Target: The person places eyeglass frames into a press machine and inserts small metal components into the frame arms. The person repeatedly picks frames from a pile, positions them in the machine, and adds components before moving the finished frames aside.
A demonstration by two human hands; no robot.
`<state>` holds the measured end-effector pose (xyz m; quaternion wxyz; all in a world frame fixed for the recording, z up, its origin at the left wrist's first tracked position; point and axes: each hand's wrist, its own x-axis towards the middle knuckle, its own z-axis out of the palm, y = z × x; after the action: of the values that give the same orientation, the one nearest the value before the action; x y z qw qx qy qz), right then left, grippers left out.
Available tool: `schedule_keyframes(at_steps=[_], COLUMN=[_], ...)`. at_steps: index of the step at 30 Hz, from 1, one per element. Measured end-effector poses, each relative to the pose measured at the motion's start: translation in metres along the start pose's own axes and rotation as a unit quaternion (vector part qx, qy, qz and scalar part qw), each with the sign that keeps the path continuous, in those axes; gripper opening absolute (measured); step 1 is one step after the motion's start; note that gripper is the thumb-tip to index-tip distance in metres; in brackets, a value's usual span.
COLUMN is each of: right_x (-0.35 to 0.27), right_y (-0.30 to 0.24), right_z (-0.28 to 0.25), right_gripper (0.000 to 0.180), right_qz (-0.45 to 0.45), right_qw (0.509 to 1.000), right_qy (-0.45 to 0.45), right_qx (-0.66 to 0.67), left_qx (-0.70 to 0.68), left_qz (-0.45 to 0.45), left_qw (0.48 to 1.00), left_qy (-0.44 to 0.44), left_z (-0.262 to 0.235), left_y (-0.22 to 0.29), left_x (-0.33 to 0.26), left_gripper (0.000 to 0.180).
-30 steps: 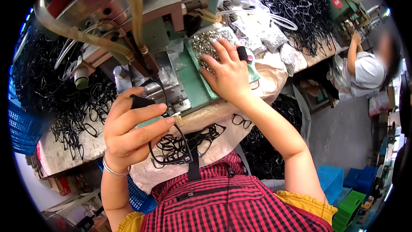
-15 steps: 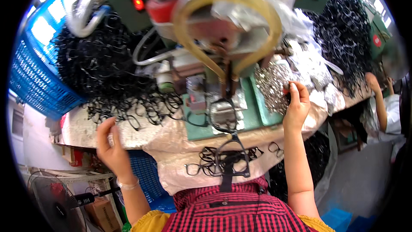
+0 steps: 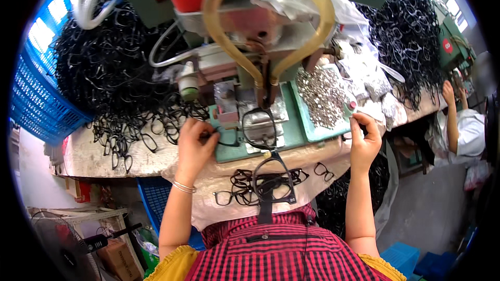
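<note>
A black eyeglass frame front stands on end under the machine's pointed tip, one rim above the other, over a green base plate. To its left, my left hand is closed, its fingertips on dark eyeglass frames at the plate's edge. The grip itself is partly hidden. My right hand is pinched at the right edge of a green tray of small shiny metal pieces. What lies between its fingertips is too small to tell. A small pink-ended item is just above them.
Tangled black frames heap at the left and far right. More frames lie on the cloth before me. A yellowish hose loop arches over the work. A blue basket stands left; another person's arm is far right.
My left hand has moved right, from beside the left heap to the frames at the plate's edge. My right hand has drawn slightly back from the metal pieces to the tray's edge.
</note>
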<state>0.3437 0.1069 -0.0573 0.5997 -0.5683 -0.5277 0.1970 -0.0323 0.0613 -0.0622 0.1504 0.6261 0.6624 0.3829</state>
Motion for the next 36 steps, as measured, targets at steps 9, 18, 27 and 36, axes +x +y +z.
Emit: schedule_keyframes(at_steps=[9,18,27,36], right_x=[0.014,0.0,-0.011,0.035], right_y=[-0.102,-0.11,-0.135,-0.045], right_z=[0.063,0.106,0.104,0.063], right_gripper=[0.019,0.044,0.052,0.024], right_qz=[-0.173,-0.01,0.041,-0.149], right_qw=[0.962,0.957,0.924,0.923], right_qy=[-0.193,-0.206,-0.226,-0.187], right_qx=[0.086,0.204,0.305,-0.3], left_qx=[-0.307,-0.456,-0.354,-0.033], left_qz=[0.004,-0.007,0.268,0.473], left_qw=[0.935,0.862,0.881,0.879], left_qy=[0.177,0.224,0.164,-0.045], left_z=[-0.02,-0.032,-0.068,-0.032], left_y=[-0.019,0.035,0.138,0.126], left_x=[0.015,0.003,0.047,0.026], left_gripper=[0.007,0.005,0.013,0.021])
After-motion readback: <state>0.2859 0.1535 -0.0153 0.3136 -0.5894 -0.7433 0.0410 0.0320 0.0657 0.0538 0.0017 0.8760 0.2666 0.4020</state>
